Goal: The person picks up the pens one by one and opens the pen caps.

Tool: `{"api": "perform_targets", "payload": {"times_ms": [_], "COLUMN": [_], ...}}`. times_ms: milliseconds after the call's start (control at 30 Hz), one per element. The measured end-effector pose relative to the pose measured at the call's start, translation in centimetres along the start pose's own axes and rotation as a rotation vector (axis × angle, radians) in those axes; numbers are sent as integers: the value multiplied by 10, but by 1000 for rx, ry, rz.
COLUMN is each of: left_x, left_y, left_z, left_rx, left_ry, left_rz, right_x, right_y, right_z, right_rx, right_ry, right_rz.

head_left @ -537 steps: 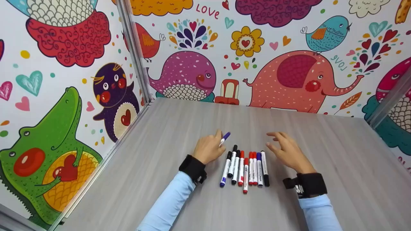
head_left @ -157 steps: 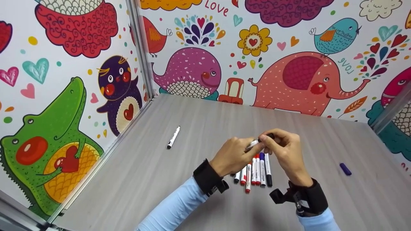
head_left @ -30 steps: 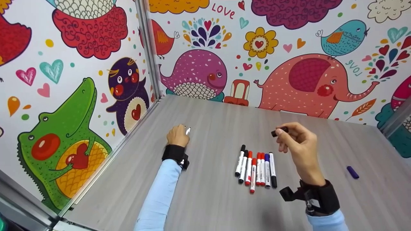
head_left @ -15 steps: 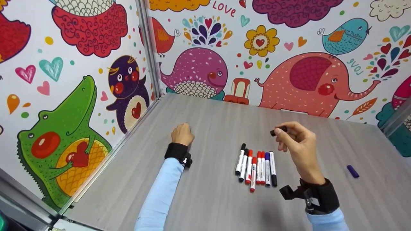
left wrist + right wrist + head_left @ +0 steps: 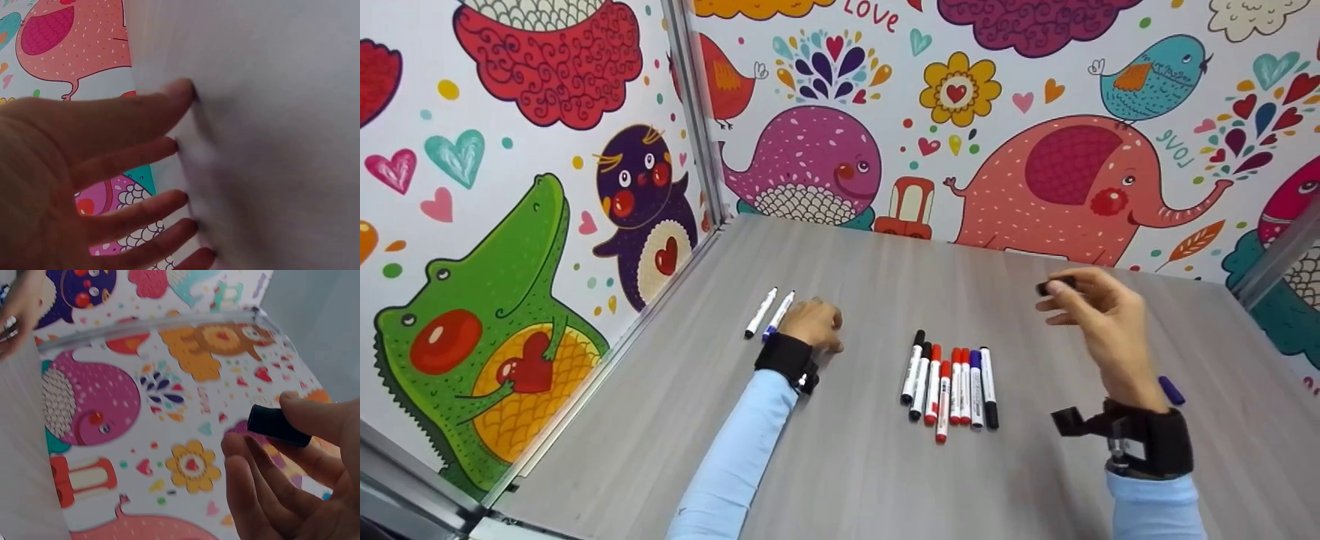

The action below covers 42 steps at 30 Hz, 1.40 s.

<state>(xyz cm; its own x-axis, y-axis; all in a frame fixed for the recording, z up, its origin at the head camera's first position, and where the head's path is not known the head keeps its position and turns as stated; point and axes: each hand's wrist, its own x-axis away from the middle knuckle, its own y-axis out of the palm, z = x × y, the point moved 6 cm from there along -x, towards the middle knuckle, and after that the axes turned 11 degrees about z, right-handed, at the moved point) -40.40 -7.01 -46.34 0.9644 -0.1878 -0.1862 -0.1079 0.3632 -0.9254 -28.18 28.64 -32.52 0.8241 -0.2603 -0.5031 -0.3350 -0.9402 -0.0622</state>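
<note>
Nearest me are the person's two blue sleeves (image 5: 721, 457), with a black band (image 5: 785, 355) round each wrist. Just beyond, mid-surface (image 5: 847, 480), eight capped pens lie in a close row (image 5: 944, 397), one red-capped pen (image 5: 943, 416) jutting nearest. Off to the right, a purple cap (image 5: 1171, 390) lies alone, near the right wrist. The left hand (image 5: 812, 324) is loosely spread with nothing in its hold; whether its fingertips touch the surface I can't tell. Just left of it, two uncapped pens lie side by side, one black-ended (image 5: 760, 314), one blue-ended (image 5: 778, 315). The right hand (image 5: 1114, 330) is raised, thumb and fingers pinching a black cap (image 5: 270, 424), the other fingers half curled. Farthest stands the wall (image 5: 885, 135), printed with a whale (image 5: 817, 161) and an elephant (image 5: 1057, 187).
</note>
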Motion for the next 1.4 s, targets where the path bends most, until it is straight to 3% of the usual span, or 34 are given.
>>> {"api": "perform_targets", "payload": {"times_ms": [133,333,433,533,667,767,933,1033,1200,1400], "left_x": [2,3,4,4,4,4,7,10,10,9], "left_y": [0,-6,-11,-15,-17,-17,-15,-14,-18,-23], "left_z": [-1,-7,-12,-14,-14,-13,-16,-19,-24,-31], "left_rx": [-21,-61,-74,-72,-70,-69,-78,-98,-122,-132], "left_ry": [-8,-18,-13,-16,-5,1,-8,-10,-6,-10], "left_rz": [-5,-5,1,6,7,13,4,-4,-1,-20], "right_x": [-11,-18,-19,-22,-25,-27,-24,-13,0,0], "right_y": [-33,-69,-84,-104,-130,-148,-175,-184,-180,-172], "right_z": [10,17,23,35,62,87,129,154,189,207], "right_rx": [-159,-269,-290,-196,168,445,711,764,723,782], "right_ry": [66,128,204,299,407,471,533,585,693,667], "right_rz": [42,33,123,245,341,322,222,234,209,203]}}
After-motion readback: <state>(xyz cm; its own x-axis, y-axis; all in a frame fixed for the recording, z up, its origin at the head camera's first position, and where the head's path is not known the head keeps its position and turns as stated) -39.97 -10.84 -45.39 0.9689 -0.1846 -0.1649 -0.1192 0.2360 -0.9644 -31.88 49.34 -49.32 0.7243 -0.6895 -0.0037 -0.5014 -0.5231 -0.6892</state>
